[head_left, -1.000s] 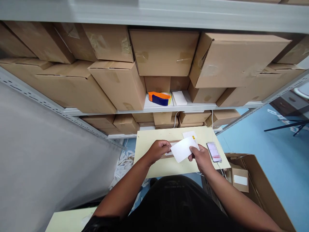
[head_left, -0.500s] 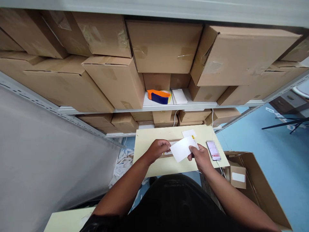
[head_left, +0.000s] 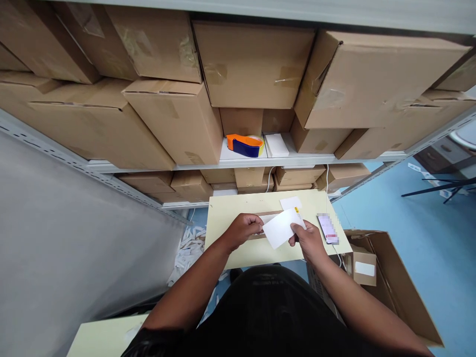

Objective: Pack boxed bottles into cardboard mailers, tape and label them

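Note:
My right hand [head_left: 308, 241] pinches a white label sheet [head_left: 279, 229] by its right side, thumb on top. The sheet carries a small yellow and black mark at its upper right corner and is tilted above the table. At its left corner, the closed fingertips of my left hand [head_left: 244, 231] meet the edge. Beneath the sheet lies a flat brown cardboard package [head_left: 256, 237] with a white patch, mostly hidden. Another white paper [head_left: 291, 203] rests on the table just behind.
A phone [head_left: 327, 228] with a cable lies at the right of the pale yellow table [head_left: 223, 208]. Shelves of cardboard boxes [head_left: 254, 64] rise behind, holding an orange and blue tape dispenser [head_left: 244, 146]. A large open carton [head_left: 403, 282] stands at right; paper scraps [head_left: 188, 250] litter the floor at left.
The view has shifted slightly. Both hands stay almost in place on the sheet, and the left hand covers a little more of the package's yellow-marked label.

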Demonstrator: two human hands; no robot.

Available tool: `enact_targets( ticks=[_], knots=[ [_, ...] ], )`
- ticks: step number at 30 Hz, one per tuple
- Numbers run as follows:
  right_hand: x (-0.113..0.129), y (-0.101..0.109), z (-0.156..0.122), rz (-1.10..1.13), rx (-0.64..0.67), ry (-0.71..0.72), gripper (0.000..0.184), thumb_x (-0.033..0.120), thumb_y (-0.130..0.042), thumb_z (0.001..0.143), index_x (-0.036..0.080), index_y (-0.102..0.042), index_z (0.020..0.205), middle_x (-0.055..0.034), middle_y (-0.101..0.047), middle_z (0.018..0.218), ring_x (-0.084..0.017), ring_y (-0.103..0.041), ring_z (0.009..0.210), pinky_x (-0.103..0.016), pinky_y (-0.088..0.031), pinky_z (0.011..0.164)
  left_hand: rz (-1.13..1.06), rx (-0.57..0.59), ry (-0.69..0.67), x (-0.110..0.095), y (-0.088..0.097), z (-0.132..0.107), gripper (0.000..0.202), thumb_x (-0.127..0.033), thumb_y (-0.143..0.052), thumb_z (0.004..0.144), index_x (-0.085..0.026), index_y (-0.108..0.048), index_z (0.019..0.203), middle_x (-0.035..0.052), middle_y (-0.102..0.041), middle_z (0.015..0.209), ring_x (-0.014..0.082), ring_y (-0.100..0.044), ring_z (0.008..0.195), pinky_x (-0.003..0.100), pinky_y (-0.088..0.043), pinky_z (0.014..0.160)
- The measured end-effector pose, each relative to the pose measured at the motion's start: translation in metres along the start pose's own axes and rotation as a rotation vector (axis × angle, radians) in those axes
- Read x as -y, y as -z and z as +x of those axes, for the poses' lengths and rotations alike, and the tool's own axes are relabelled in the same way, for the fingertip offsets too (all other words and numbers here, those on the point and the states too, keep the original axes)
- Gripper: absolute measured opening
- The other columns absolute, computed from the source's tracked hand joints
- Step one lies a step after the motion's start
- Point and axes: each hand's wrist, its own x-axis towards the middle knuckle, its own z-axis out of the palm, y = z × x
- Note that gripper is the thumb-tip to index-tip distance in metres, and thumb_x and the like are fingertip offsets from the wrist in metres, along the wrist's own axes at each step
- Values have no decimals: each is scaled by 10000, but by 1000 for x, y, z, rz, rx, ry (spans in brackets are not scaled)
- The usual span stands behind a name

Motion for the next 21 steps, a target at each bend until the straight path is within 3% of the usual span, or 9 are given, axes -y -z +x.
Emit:
enact_targets(
  ticks=[11, 16, 19, 21],
  knots=[
    [-3, 2, -1, -1, 0, -12, 292, 459, -728, 804, 175, -665, 778, 3, -612, 467, -158, -544, 430, -278, -439, 482, -3, 9, 22, 1, -1, -1, 111, -245, -662, 665, -154, -720, 687, 26, -663, 684, 167, -587, 700, 279, -447, 683],
    [-11, 2, 3, 21, 65, -57, 301, 467, -714, 809, 171, -658, 807, 6, -607, 478, -159, -549, 439, -285, -464, 500, -21, -20, -15, 6, -8, -1, 101, -253, -655, 671, -157, -687, 683, 3, -615, 675, 147, -542, 687, 268, -413, 672],
    [-18, 0, 10, -96, 67, -83, 379, 448, -759, 752, 172, -676, 999, -31, -711, 722, -183, -629, 589, -311, -521, 578, -80, -56, -48, 11, -16, -2, 102, -262, -655, 680, -164, -677, 697, -2, -608, 696, 143, -526, 702, 268, -407, 687],
    [-18, -2, 11, -235, -42, 37, 549, 411, -820, 679, 208, -647, 1159, -64, -718, 1018, -204, -663, 783, -327, -546, 669, -98, -76, -60, 15, -22, -2, 107, -271, -652, 696, -167, -672, 708, -3, -612, 718, 143, -527, 718, 270, -410, 705]
  ],
)
